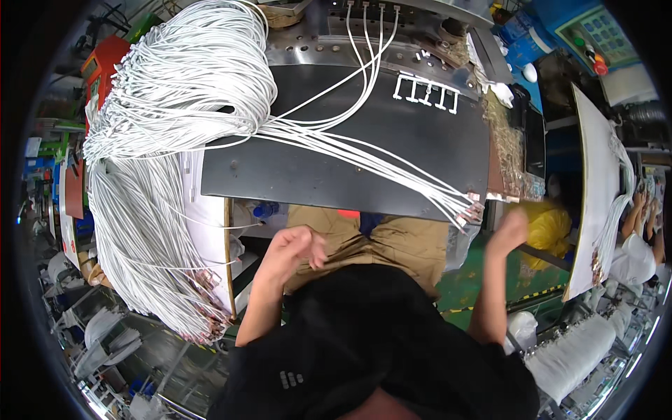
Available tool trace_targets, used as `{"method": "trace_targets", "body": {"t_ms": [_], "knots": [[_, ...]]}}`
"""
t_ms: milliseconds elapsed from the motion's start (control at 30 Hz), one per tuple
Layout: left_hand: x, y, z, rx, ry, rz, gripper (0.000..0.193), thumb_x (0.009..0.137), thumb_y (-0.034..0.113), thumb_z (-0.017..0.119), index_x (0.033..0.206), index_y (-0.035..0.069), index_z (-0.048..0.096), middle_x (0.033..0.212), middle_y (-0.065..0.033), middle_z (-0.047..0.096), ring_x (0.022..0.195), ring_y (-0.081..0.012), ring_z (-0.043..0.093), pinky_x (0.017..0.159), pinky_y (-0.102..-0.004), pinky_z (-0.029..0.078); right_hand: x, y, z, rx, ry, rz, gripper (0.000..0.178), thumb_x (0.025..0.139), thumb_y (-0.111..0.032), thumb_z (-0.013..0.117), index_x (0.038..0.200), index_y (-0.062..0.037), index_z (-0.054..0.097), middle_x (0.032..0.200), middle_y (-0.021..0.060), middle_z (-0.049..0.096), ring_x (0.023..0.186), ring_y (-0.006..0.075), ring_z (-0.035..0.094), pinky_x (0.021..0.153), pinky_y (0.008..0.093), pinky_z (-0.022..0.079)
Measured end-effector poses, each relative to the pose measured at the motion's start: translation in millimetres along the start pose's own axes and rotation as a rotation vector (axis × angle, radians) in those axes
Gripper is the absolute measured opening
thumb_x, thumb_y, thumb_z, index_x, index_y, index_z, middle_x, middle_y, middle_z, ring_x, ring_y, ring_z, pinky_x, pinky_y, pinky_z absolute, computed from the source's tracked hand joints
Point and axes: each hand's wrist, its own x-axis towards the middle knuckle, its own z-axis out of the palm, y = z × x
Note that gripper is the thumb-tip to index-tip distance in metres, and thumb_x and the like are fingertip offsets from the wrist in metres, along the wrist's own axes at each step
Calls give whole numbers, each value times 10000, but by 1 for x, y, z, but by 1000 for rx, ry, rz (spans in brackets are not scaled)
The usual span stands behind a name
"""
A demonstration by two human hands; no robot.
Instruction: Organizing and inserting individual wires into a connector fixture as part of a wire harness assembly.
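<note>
A big bundle of white cables [175, 91] lies over the left of a dark metal work table [336, 154] and hangs down its left side. A thinner fan of white cables runs right across the table to metal connector ends [467, 208] at the table's front right corner. My right hand [509, 232] is just below and right of those ends, fingers curled, apparently not touching them. My left hand [292, 250] hovers over my lap below the table edge, fingers loosely bent, holding nothing I can see. A white moulded plastic strip [425, 91] lies at the back of the table.
Four cable ends [371, 8] plug into a machine fixture at the back. A control panel with buttons [595, 35] stands at the upper right. Another person [633, 245] sits at the right beside a white board hung with cables. A yellow bag [546, 227] lies below the table's right.
</note>
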Motion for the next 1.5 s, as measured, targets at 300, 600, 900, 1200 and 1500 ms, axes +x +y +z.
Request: {"method": "trace_targets", "body": {"t_ms": [300, 600, 900, 1200, 1500], "knots": [[43, -26, -54, -29, 705, 389, 287, 1030, 245, 538, 887, 22, 651, 783, -61, 679, 700, -130, 628, 690, -256, 492, -84, -67, 59, 318, -576, 723, 236, 951, -145, 631, 826, 45, 694, 761, 91, 710, 669, 134, 656, 625, 262, 508], [48, -17, -39, 84, 783, 299, 303, 994, 245, 509, 909, 8, 678, 826, -85, 714, 750, -170, 675, 729, -304, 539, -65, -48, 43, -16, -770, 665, 318, 944, -166, 538, 832, 50, 742, 774, 95, 725, 714, 148, 656, 696, 295, 507], [37, -31, -46, -75, 702, 286, 341, 1037, 295, 522, 874, 32, 667, 804, -42, 686, 722, -110, 636, 715, -249, 520, -67, -16, 33, 35, -914, -180, 287, 959, -112, 547, 1174, 19, 684, 978, 164, 742, 817, 281, 727, 737, 351, 597], [62, -50, -11, -9, 730, 271, 459, 1061, 389, 472, 874, 14, 658, 783, -46, 670, 696, -130, 618, 694, -256, 508, -92, -48, 66, 202, -765, 595, 448, 1055, -313, 451, 936, 17, 730, 731, 79, 702, 637, 135, 644, 614, 273, 506], [54, 29, 95, 1181, -140, 600, 174, 933, 123, 656, 1087, 47, 687, 953, -75, 701, 916, -213, 662, 812, -350, 529, 62, -184, 67, 629, -996, 173, 239, 894, -56, 667, 1121, 19, 653, 905, 63, 682, 801, 122, 638, 710, 259, 513]]}}
